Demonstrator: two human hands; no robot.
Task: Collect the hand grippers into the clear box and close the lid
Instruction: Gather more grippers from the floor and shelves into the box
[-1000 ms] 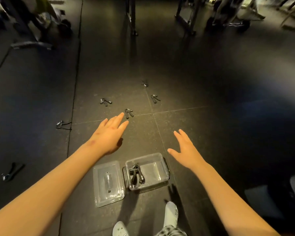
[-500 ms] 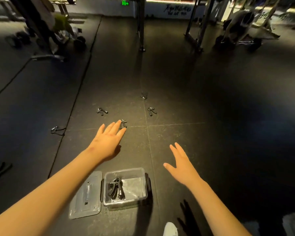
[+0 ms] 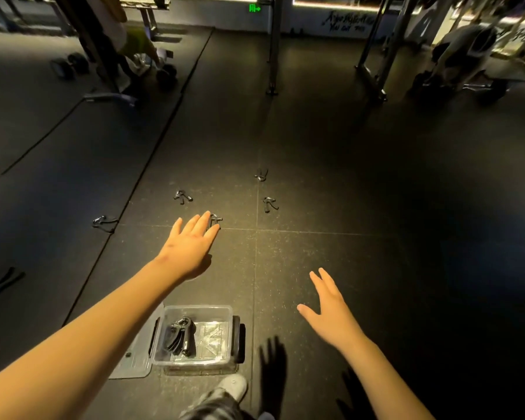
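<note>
Hand gripper (image 3: 216, 220) is part-hidden at L hand (image 3: 191, 245) fingertips, held straight, nothing gripped. R hand (image 3: 331, 310) fingers are spread wide, empty. Lid (image 3: 134, 366) is half-covered by L forearm.

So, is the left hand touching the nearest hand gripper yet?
Cannot tell. Head view: fingertips of the left hand overlap the hand gripper; the hand's height is unclear.

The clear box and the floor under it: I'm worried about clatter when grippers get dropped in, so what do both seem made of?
The clear rectangular box looks like glossy hard plastic: its contents show through the walls, and the rim catches light. The dark speckled floor seems to be matte rubber tiling, judging by its grainy surface and straight seams.
</note>
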